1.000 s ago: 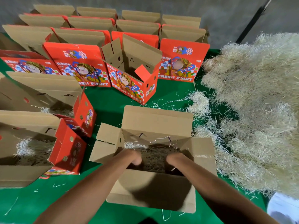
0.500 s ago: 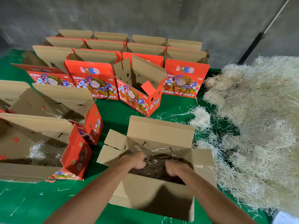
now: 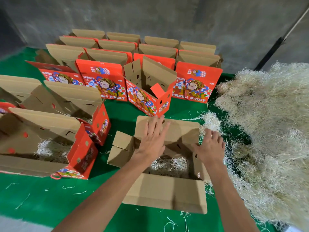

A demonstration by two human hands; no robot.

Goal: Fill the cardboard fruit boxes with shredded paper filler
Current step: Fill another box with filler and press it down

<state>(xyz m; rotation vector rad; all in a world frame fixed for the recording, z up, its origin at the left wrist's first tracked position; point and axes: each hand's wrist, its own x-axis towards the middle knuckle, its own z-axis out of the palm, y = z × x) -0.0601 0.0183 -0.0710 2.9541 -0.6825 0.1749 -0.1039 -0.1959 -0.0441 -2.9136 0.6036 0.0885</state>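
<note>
While the left hand [image 3: 153,141] lies flat, fingers straight, steadying the open brown cardboard box's [image 3: 165,193] rear flap, the right hand [image 3: 211,148], fingers spread, reaches the pale shredded paper heap [image 3: 267,131] alongside; filler lines the box bottom.

Plain brown corrugated cardboard, matt and slightly fibrous, makes up the open box [image 3: 164,193] in front, its back flap [image 3: 177,129] just as dull and unprinted. Inside it sits shredded paper filler [image 3: 168,164], pale straw-coloured, thin, dry and wiry. The big heap of shredded paper [image 3: 270,131] at the right looks rough, tangled and matt throughout. The red boxes [image 3: 102,81] behind wear a smooth printed orange-red skin with a faint sheen, raw brown card inside. The counter [image 3: 33,195] is covered in flat green cloth, matt and felt-like, with loose paper strands on it. Behind stands a grey wall [image 3: 150,17], rough and mottled like bare concrete.
</note>
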